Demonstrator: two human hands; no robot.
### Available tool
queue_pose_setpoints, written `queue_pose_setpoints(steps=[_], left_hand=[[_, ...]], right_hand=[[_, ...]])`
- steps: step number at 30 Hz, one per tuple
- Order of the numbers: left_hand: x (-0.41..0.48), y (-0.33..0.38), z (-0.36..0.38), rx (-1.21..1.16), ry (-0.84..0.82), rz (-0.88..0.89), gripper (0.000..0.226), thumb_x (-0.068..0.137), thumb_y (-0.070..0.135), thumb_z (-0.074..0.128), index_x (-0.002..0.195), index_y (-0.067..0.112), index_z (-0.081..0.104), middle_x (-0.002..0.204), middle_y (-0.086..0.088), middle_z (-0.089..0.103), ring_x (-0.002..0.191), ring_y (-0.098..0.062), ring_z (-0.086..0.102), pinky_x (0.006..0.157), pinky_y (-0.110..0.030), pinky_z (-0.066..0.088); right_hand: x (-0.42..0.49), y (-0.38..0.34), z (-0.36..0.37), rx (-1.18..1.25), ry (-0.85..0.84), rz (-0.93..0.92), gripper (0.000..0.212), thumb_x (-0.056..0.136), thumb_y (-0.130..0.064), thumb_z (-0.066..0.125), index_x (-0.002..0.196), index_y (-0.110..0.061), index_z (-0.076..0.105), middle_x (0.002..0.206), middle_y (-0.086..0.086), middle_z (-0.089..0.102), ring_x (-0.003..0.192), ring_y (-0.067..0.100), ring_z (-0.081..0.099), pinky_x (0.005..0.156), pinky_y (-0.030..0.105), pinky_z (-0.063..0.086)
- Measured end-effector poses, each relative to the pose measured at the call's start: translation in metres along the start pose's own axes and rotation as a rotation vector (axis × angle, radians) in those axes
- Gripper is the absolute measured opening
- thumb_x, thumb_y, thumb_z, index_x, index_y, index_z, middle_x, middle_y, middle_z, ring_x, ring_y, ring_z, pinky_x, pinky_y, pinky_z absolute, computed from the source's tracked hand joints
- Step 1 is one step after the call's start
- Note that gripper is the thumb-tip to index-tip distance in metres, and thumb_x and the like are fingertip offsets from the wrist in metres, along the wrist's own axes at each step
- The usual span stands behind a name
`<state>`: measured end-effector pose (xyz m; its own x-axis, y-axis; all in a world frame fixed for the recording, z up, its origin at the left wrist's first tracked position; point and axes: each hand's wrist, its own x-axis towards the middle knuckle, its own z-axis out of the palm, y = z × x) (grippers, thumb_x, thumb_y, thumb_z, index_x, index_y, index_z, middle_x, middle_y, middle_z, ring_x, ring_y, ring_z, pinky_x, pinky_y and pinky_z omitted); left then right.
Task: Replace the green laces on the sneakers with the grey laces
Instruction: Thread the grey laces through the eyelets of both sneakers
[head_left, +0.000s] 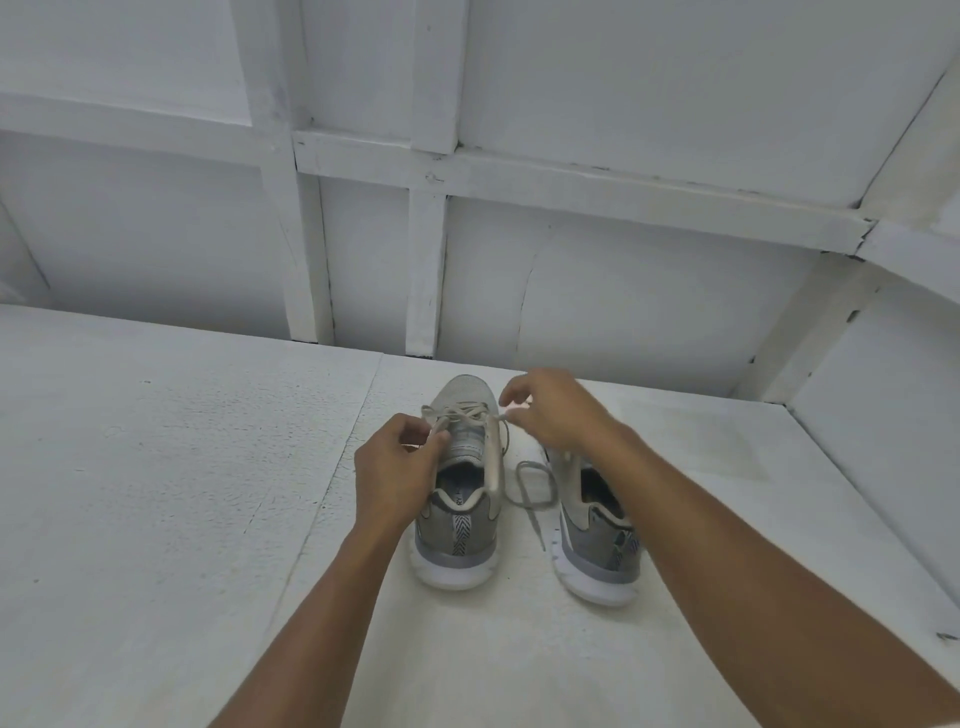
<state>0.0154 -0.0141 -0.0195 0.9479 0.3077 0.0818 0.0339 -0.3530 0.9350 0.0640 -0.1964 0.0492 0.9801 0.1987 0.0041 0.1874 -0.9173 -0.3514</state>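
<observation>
**Operator:** How far along am I?

**Spotter:** Somewhere in the middle, by my reading. Both shoes sit on the white tabletop (156, 467), heels toward you. Take the left sneaker (457, 525) as your marker. The right sneaker (587, 540) stands just to its right, partly under your forearm. Its eyelets are hidden, so I can't say whether that one is done.

**Operator:** And my hands?

**Spotter:** Your left hand (395, 467) is at the left sneaker's left eyelet row, thumb and fingers pinched on the lace there. Your right hand (556, 410) hovers just past its right eyelet row, near the toe, pinching a lace end (506, 414). Both hands grip lace; neither is empty.

**Operator:** Which lace is in the shoe?

**Spotter:** A pale lace (462, 413) crosses the left sneaker's eyelets at the toe end, and the eyelets nearer the tongue top look bare. The colour is washed out, so I can't tell green from grey. A darker grey lace (532, 463) lies looped on the tabletop just right of the left sneaker, between the two shoes. I can't tell whether it runs into the right sneaker.

**Operator:** So what's left?

**Spotter:** If the pale lace is the green one, you're partway through pulling it out and the grey goes in afterwards. Either way, the left sneaker is only partly laced, so it isn't finished.
</observation>
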Motion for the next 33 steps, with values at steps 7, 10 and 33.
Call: queue_pose_setpoints(steps=[7, 10, 33], left_hand=[[0.000, -0.002, -0.001, -0.018, 0.025, 0.006, 0.020, 0.083, 0.038, 0.073, 0.083, 0.020, 0.066, 0.081, 0.010, 0.066, 0.079, -0.001, 0.060, 0.064, -0.016, 0.043], [0.000, -0.001, -0.001, -0.011, 0.027, 0.009, 0.019, 0.083, 0.038, 0.073, 0.084, 0.020, 0.066, 0.082, 0.010, 0.066, 0.079, -0.002, 0.060, 0.062, -0.015, 0.042], [0.077, 0.087, 0.048, 0.969, -0.894, 0.376, 0.042, 0.091, 0.030, 0.059, 0.133, 0.031, 0.055, 0.127, 0.003, 0.060, 0.097, -0.018, 0.052, 0.082, -0.028, 0.043]], right_hand=[[-0.011, -0.009, 0.005, -0.169, 0.119, 0.007, 0.009, 0.092, -0.021, 0.053, 0.089, -0.017, 0.061, 0.095, -0.003, 0.055, 0.089, 0.022, 0.056, 0.069, 0.033, 0.043], [-0.014, -0.007, -0.009, -0.131, 0.134, 0.057, 0.007, 0.086, -0.019, 0.053, 0.083, -0.013, 0.056, 0.092, -0.002, 0.056, 0.082, 0.021, 0.054, 0.061, 0.030, 0.038], [-0.033, -0.007, -0.006, 0.652, 0.100, 0.376, 0.012, 0.086, -0.017, 0.056, 0.079, -0.010, 0.064, 0.081, 0.005, 0.069, 0.074, 0.018, 0.065, 0.081, 0.037, 0.058]])
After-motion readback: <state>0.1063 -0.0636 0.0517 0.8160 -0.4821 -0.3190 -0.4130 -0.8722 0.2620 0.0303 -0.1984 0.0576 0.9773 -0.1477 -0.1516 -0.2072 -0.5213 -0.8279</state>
